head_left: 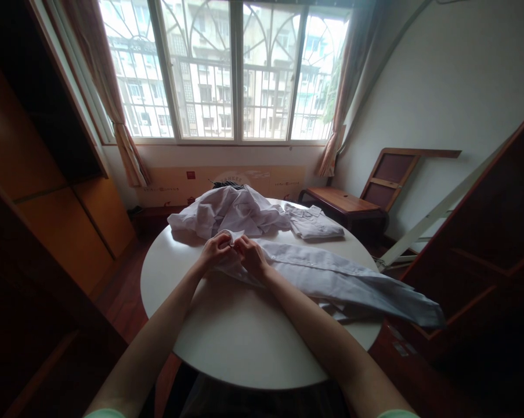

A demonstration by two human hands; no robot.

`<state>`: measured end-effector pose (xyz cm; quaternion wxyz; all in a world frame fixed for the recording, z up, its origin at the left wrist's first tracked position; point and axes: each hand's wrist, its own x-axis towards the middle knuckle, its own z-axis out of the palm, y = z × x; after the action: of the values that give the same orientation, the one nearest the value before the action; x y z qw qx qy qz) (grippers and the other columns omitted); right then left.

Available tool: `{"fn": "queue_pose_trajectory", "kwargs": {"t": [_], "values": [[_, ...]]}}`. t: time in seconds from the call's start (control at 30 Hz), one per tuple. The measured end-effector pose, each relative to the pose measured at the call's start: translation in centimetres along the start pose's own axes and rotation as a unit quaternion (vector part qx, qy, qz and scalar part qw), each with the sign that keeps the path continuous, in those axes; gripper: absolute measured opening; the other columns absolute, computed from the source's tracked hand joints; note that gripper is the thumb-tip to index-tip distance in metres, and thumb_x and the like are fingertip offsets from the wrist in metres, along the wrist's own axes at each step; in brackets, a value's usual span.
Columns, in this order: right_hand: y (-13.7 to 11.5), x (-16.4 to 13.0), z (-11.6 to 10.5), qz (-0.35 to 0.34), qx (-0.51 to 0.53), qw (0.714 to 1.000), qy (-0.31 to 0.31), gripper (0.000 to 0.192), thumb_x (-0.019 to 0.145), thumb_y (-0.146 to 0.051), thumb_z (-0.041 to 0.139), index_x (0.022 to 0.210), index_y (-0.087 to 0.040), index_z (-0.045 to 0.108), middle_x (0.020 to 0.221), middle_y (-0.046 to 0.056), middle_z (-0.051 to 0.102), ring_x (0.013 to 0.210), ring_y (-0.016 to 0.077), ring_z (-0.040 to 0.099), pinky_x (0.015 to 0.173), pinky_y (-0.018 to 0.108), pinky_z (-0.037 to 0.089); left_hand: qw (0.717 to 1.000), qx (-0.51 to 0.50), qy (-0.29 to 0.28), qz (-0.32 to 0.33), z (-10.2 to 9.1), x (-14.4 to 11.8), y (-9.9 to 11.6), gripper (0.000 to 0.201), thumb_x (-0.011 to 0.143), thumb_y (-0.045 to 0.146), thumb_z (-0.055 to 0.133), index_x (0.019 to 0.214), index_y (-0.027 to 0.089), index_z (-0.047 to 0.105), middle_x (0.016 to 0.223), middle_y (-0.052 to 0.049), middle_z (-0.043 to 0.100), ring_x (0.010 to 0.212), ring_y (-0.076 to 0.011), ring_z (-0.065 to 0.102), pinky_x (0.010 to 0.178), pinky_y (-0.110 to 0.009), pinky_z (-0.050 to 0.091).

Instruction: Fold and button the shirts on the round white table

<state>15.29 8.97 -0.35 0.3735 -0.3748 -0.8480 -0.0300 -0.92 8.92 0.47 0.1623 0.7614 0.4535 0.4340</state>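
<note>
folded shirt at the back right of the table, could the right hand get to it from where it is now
Probably yes: the folded shirt lies past the right hand, with only the flat spread shirt between; nothing upright blocks it, though both hands pinch its collar end.

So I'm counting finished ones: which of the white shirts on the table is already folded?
The small folded shirt at the far right of the table. The pile is crumpled, and the shirt in hand lies stretched out.

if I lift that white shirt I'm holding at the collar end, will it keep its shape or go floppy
Probably floppy: the shirt lies limp along the white table, and its far end droops over the edge. It looks thin and light. Both hands, left hand and right hand, pinch the collar end, so the rest would likely hang and drag.
</note>
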Motion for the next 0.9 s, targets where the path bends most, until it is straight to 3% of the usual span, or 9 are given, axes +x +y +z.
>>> {"fn": "queue_pose_trajectory", "kwargs": {"t": [0.5, 0.73, 0.9], "values": [[-0.45, -0.06, -0.41, 0.087, 0.050, 0.995, 0.014, 0.010, 0.082, -0.016, 0.043, 0.080, -0.017, 0.052, 0.079, 0.002, 0.055, 0.062, 0.0109, 0.046, 0.056, 0.023, 0.029, 0.999, 0.019, -0.042, 0.016, -0.31, 0.07, 0.51, 0.013, 0.068, 0.021, 0.052, 0.076, 0.015, 0.060, 0.076, 0.000, 0.056, 0.072, -0.0128, 0.053, 0.068, -0.020, 0.042], [-0.32, 0.02, -0.50, 0.109, 0.102, 0.989, 0.015, 0.012, 0.083, -0.018, 0.040, 0.077, -0.017, 0.051, 0.076, 0.000, 0.053, 0.064, 0.0111, 0.047, 0.059, 0.022, 0.032, 0.997, -0.016, -0.069, 0.008, -0.72, -0.02, 0.48, 0.026, 0.075, 0.038, 0.053, 0.081, 0.015, 0.063, 0.078, -0.002, 0.059, 0.071, -0.0137, 0.054, 0.064, -0.021, 0.043], [-0.12, 0.02, -0.27, 0.102, 0.107, 0.989, 0.017, 0.011, 0.084, -0.018, 0.041, 0.080, -0.017, 0.051, 0.080, 0.001, 0.052, 0.065, 0.0113, 0.047, 0.060, 0.022, 0.034, 0.999, -0.012, -0.041, -0.009, -0.55, 0.02, 0.73, 0.027, 0.076, 0.040, 0.052, 0.076, 0.015, 0.063, 0.077, -0.002, 0.060, 0.071, -0.0132, 0.054, 0.064, -0.020, 0.043]]}}
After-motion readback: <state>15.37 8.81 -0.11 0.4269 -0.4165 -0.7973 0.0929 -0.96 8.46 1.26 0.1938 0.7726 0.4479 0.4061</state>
